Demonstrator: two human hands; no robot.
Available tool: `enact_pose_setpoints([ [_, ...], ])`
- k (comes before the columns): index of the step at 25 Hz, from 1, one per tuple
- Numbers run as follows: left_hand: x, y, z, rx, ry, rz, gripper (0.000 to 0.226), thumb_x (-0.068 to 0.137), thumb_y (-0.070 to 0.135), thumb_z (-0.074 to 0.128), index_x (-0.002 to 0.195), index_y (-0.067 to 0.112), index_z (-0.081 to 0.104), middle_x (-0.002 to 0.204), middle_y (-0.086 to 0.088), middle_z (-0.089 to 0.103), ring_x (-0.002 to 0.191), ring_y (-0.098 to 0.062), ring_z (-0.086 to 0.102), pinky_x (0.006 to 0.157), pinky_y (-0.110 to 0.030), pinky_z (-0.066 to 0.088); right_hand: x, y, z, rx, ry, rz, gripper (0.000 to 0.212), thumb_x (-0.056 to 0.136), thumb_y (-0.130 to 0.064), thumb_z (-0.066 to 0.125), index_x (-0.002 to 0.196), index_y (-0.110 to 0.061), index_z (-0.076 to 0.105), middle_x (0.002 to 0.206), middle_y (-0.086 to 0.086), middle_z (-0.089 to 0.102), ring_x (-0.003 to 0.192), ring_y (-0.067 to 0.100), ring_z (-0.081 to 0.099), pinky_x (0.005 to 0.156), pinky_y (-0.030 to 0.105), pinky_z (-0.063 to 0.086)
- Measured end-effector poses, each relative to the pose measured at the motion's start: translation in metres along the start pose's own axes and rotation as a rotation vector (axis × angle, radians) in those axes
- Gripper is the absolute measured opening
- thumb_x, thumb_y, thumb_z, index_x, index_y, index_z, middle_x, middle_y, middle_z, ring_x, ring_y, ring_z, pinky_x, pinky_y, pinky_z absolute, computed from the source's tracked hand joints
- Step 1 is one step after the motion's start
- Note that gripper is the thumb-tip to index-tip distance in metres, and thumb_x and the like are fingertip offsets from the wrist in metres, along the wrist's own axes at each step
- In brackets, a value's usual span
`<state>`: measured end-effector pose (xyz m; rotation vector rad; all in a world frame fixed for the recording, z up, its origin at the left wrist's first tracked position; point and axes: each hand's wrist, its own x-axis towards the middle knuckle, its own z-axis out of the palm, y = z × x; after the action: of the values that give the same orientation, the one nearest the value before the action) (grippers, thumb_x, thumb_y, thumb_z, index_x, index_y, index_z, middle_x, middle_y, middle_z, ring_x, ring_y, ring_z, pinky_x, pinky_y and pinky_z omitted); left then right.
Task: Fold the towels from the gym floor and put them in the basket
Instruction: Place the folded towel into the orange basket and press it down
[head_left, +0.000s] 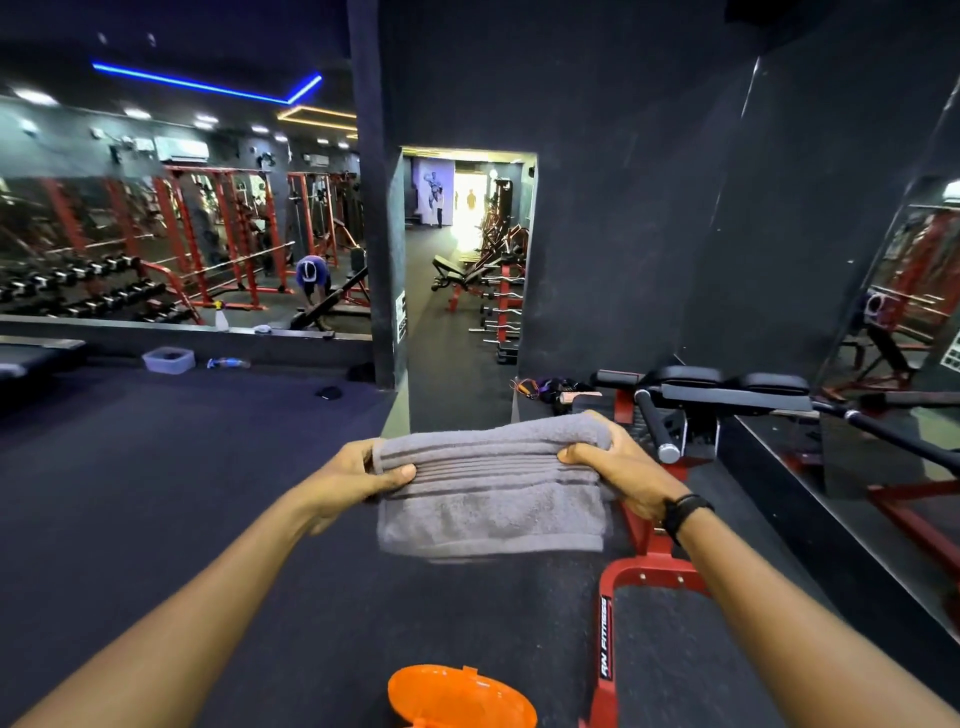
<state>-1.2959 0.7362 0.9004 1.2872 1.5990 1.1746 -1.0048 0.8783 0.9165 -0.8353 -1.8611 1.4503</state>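
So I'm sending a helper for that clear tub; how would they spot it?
Find the long wall mirror on the left. On the dark floor below it sits the clear plastic tub, dark contents inside. A fallen bottle lies beside it; only the tub is boxy.

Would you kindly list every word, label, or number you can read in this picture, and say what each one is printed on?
"RN FITNESS": white letters running lengthwise on the red machine frame; the first letters are uncertain.
Notice on the black pillar: too small to read.
Poster in the far room: a figure, no legible words.
Gray towel, orange basket: no text visible.
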Motion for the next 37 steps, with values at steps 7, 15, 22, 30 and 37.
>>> enact_pose_setpoints([
  [7, 0.013, -0.001, -0.015, 0.318, 0.046, -0.077, 0.032, 0.086, 0.021, 0.069, 0.117, 0.015, 0.062, 0.101, 0.002, 0.066, 0.1, -0.014, 0.062, 0.078, -0.021, 0.049, 0.031, 0.001, -0.008, -0.595, -0.004, 0.056, 0.036, 0.069, -0.016, 0.077, 0.095, -0.004, 0.055, 0.085, 0.002, 0.062, 0.079, 0.016, 0.057, 0.075, 0.039, 0.051],
  [15, 0.021, -0.088, -0.002, 0.737, -0.147, -0.239, 0.052, 0.084, 0.033, 0.071, 0.131, 0.016, 0.057, 0.117, -0.007, 0.066, 0.108, -0.021, 0.062, 0.098, -0.032, 0.046, 0.045, 0.114, -0.006, -0.85, 0.137, 0.406, 0.061, 0.075, -0.037, 0.076, 0.118, -0.003, 0.051, 0.125, 0.018, 0.056, 0.116, 0.034, 0.051, 0.09, 0.034, 0.041],
  [22, 0.048, -0.202, -0.011, 0.727, -0.451, -0.363, 0.051, 0.088, 0.031, 0.066, 0.133, 0.011, 0.053, 0.131, -0.007, 0.059, 0.117, -0.019, 0.058, 0.102, -0.032, 0.044, 0.022, 0.225, 0.028, -0.852, 0.147, 0.794, 0.06, 0.075, -0.033, 0.078, 0.12, 0.0, 0.054, 0.128, 0.021, 0.056, 0.118, 0.036, 0.052, 0.092, 0.036, 0.043],
  [30, 0.092, -0.341, -0.004, 0.676, -0.609, -0.528, 0.042, 0.089, 0.025, 0.066, 0.128, 0.01, 0.057, 0.124, -0.007, 0.063, 0.115, -0.018, 0.059, 0.097, -0.027, 0.042, -0.009, 0.371, 0.111, -0.629, 0.262, 1.083, 0.047, 0.078, -0.025, 0.076, 0.113, 0.0, 0.058, 0.12, 0.022, 0.06, 0.111, 0.035, 0.057, 0.088, 0.036, 0.045],
  [37, 0.135, -0.493, 0.086, 0.71, -0.745, -0.465, 0.031, 0.091, 0.02, 0.061, 0.12, 0.009, 0.061, 0.117, -0.007, 0.065, 0.106, -0.019, 0.062, 0.09, -0.028, 0.046, -0.076, 0.557, 0.204, 0.02, 0.611, 1.306, 0.056, 0.055, -0.034, 0.075, 0.1, -0.008, 0.054, 0.108, 0.021, 0.063, 0.084, 0.023, 0.055, 0.069, 0.036, 0.046],
])
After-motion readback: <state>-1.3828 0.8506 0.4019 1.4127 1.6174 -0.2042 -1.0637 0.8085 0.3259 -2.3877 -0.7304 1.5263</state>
